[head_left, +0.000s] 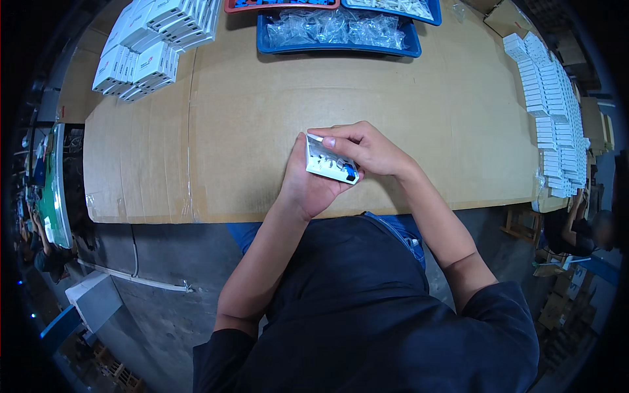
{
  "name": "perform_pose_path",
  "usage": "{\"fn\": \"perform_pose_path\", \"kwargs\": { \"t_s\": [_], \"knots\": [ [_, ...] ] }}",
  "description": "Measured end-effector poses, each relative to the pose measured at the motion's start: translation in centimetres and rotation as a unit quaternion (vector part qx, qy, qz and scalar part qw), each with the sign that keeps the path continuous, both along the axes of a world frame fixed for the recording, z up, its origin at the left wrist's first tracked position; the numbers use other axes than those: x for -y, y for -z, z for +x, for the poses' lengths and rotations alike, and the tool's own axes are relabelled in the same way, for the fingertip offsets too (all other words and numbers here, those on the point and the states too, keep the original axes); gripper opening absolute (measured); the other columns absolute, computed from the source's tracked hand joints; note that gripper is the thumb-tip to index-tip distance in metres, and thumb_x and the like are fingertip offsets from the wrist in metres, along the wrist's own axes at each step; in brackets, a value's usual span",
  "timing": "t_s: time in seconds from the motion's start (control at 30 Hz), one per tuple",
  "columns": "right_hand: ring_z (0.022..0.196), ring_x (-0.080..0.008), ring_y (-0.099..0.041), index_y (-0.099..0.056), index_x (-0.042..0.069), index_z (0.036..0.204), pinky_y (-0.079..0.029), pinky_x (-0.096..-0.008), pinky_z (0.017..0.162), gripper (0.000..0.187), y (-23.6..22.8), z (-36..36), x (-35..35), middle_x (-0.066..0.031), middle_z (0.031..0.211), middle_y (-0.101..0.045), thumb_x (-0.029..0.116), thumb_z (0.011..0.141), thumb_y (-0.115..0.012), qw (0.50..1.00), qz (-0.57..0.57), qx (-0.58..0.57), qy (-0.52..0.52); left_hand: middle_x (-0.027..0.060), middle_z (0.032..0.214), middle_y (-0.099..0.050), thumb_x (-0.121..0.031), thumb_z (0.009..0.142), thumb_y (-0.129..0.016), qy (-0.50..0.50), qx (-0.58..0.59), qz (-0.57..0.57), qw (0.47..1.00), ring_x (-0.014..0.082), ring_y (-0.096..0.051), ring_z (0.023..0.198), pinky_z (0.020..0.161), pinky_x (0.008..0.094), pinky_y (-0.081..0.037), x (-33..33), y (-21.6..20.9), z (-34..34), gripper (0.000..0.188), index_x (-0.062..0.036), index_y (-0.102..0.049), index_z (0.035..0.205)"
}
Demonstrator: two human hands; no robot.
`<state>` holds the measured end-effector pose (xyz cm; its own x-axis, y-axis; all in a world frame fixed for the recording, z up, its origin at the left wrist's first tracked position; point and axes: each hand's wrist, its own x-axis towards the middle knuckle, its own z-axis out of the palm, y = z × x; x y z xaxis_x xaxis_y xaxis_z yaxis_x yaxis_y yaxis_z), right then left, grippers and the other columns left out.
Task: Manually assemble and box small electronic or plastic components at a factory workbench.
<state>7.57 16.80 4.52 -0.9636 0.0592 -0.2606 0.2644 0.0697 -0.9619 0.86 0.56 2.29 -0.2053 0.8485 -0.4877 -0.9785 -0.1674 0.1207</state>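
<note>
A small white box (pixel 319 164) rests tilted in my left hand (pixel 303 185), whose palm and fingers support it from below and from the left. Small white parts and a blue piece (pixel 350 173) show inside it. My right hand (pixel 372 148) reaches over the box from the right, its thumb and fingers closed on the upper edge. Some of its fingertips are hidden behind the box. Both hands are above the near part of the cardboard-covered table (pixel 262 105).
Blue tray (pixel 262 43) with clear plastic bags lies at the far side, beside a red tray (pixel 229 8) of blue parts and a blue tray (pixel 429 18) of white parts. White boxes are stacked far left (pixel 154 62) and right (pixel 557 111). Other people work at both sides.
</note>
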Motion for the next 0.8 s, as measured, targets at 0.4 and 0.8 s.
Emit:
{"fn": "perform_pose_path", "kwargs": {
  "t_s": [0.4, 0.8],
  "knots": [
    [0.141, -0.0440, -0.051, -0.057, 0.008, 0.151, -0.039, -0.0510, 0.118, 0.072, -1.3, 2.6, 1.1, -0.0215, 0.156, -0.052, 0.043, 0.091, -0.073, 0.947, 0.196, -0.249, -0.048, 0.0121, 0.138, -0.060, -0.055, 0.113, -0.019, -0.039, -0.118, -0.038, 0.992, 0.0267, -0.061, 0.130, 0.108, 0.0461, -0.051, 0.6, -5.0, 1.0, 0.065, -0.0090, -0.047, 0.148],
    [0.139, -0.0429, -0.055, -0.059, 0.010, 0.150, -0.043, -0.0583, 0.113, 0.084, -2.3, 2.6, 1.2, -0.0218, 0.155, -0.053, 0.067, 0.089, -0.067, 0.878, 0.294, -0.365, -0.094, 0.0195, 0.151, -0.048, -0.082, 0.099, -0.004, -0.061, -0.252, -0.033, 0.965, 0.0310, -0.050, 0.142, 0.116, 0.0441, -0.046, 1.4, -6.8, 2.8, 0.107, 0.0018, -0.036, 0.157]
  ]
}}
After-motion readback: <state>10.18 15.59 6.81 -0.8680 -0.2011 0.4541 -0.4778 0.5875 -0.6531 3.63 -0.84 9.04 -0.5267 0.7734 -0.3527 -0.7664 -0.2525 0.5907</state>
